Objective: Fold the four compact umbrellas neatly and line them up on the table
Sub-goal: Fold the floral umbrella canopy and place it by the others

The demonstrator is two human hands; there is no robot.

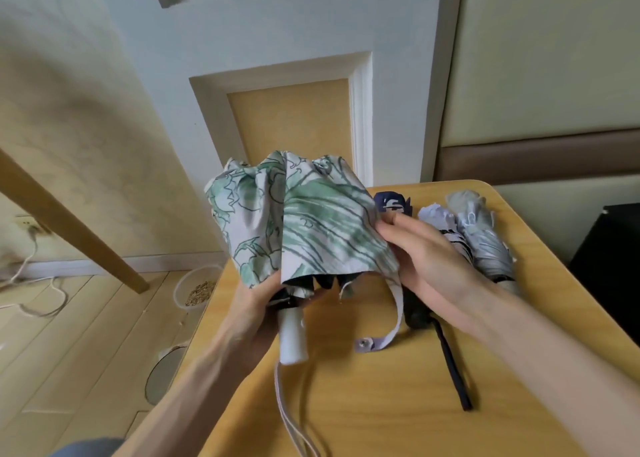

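Observation:
A green-and-white leaf-print umbrella [298, 221] is held above the wooden table [363, 397], its canopy loose and bunched. My left hand [256, 314] grips its white handle just under the canopy. My right hand [426, 248] pinches the canopy's right edge. The umbrella's closing strap with a snap [377, 342] hangs down to the table. Behind my right hand lie three folded umbrellas: a navy one [393, 203] with a black handle and wrist strap [453, 366], a white-and-black one [440, 221], and a silver-grey one [485, 242]. All three are partly hidden by my hand.
A bowl with grain [197, 288] stands on the floor left of the table, and a round lid [162, 373] lies below it. A slanted wooden leg [69, 224] crosses the left side. A black object [613, 269] sits right of the table. Cords trail at far left.

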